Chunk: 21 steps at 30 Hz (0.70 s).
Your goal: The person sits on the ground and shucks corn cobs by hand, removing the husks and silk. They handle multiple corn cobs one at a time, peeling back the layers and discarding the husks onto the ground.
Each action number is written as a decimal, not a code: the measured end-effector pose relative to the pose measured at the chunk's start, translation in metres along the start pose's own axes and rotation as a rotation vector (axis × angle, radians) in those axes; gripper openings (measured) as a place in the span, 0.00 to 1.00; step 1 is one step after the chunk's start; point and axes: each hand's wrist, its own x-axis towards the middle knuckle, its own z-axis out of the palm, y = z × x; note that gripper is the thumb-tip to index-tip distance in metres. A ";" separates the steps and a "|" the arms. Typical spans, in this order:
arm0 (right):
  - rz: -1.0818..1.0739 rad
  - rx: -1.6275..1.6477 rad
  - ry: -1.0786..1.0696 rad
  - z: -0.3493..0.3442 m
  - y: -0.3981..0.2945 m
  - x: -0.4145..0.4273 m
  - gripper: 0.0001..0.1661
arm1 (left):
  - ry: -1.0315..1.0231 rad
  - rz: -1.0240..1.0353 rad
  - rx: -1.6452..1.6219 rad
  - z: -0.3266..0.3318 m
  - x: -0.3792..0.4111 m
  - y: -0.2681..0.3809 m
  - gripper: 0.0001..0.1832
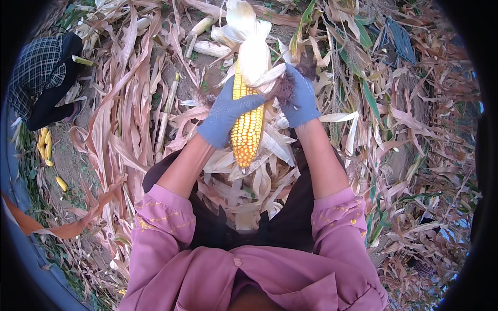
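In a blue-gray knitted glove, my left hand [230,110] is closed around a yellow ear of corn [247,134], its thumb lying across the kernels. The ear's bare tip points towards me, and pale husk [253,58] still covers its far part. My right hand [299,97], gloved alike, is at the right side of the ear, with dark brown corn silk and a strip of husk at its fingers. Its fingertips are partly hidden by the silk. Loose dry husks [258,182] lie below the ear, between my knees.
Dry corn stalks and leaves [116,97] cover the ground on both sides. A person in a checked shirt [39,66] crouches at the far left, near several husked ears [44,144]. A single ear [61,183] lies below them. A blue plastic object [400,41] is at the upper right.
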 end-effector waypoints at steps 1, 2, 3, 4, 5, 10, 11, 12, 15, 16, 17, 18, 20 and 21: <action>0.009 0.083 0.013 -0.001 -0.005 0.006 0.09 | -0.023 0.009 0.068 0.000 -0.003 -0.001 0.39; 0.033 0.160 0.123 -0.001 -0.014 0.012 0.03 | -0.047 0.019 0.134 0.000 -0.005 -0.002 0.40; -0.025 0.179 0.123 -0.004 -0.024 0.014 0.04 | -0.072 0.030 0.197 0.000 -0.009 -0.004 0.42; -0.068 0.172 0.152 -0.008 -0.031 0.018 0.05 | -0.119 -0.021 0.206 0.003 -0.015 -0.001 0.46; -0.111 0.163 0.182 -0.012 -0.036 0.021 0.06 | -0.163 -0.039 0.199 0.003 -0.019 -0.003 0.47; -0.324 0.227 0.247 -0.059 -0.066 0.048 0.08 | -0.338 -0.095 0.288 -0.004 -0.036 -0.014 0.48; -0.319 0.253 0.266 -0.060 -0.076 0.048 0.08 | -0.371 -0.109 0.328 -0.010 -0.039 -0.014 0.48; -0.341 0.254 0.331 -0.056 -0.088 0.038 0.08 | -0.416 -0.157 0.388 -0.014 -0.041 -0.011 0.49; -0.457 0.203 0.412 -0.077 -0.108 0.040 0.06 | -0.412 -0.210 0.218 -0.018 -0.054 -0.018 0.50; -0.498 0.175 0.419 -0.082 -0.107 0.044 0.06 | -0.393 -0.197 0.209 -0.015 -0.055 -0.018 0.49; -0.549 0.159 0.399 -0.088 -0.105 0.047 0.05 | -0.377 -0.224 0.146 -0.014 -0.054 -0.018 0.49; -0.583 0.148 0.369 -0.063 -0.098 0.037 0.04 | -0.341 -0.246 0.087 -0.016 -0.052 -0.018 0.49; -0.664 -0.002 0.285 -0.050 -0.085 0.034 0.08 | -0.256 -0.205 -0.006 -0.015 -0.049 -0.012 0.46; -0.571 -0.065 0.252 -0.041 -0.078 0.030 0.09 | -0.251 -0.181 -0.049 -0.021 -0.045 -0.012 0.41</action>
